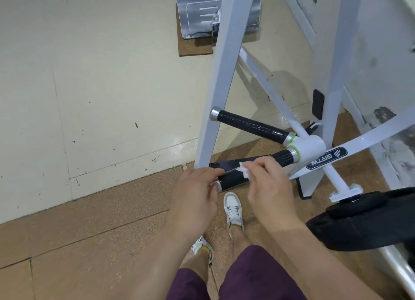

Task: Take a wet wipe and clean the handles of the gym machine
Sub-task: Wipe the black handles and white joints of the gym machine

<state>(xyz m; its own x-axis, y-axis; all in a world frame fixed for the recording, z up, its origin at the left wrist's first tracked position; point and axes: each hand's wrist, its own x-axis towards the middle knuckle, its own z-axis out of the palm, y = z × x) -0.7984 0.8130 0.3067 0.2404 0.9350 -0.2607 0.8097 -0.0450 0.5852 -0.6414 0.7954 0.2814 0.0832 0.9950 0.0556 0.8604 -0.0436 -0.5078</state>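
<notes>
Well, from my station the far left is pale floor (89,86), with the brown mat (89,221) running along its near edge. At the top edge of the view, a grey metal plate (197,14) lies on a small square of the same brown material.

Moving right, my left hand (195,194) is at the free end of the lower handle (233,179). Its thumb lies over the top and its fingers curl underneath, so it grips the silver-capped tip. A white frame leg (222,75) slants down to the mat's far edge just behind this hand. Under the handle, one white shoe (234,210) stands on the mat.

The wet wipe (244,173) is a small crumpled white wad sitting on top of the black grip, about midway along it. My right hand (269,187) pinches it between curled fingertips and presses it onto the handle.

Above and behind, the upper handle (249,125) juts out bare, well apart from both hands. Both handles meet at the white hub (310,146), ringed in green. At the right edge sits a black pad (370,221).
</notes>
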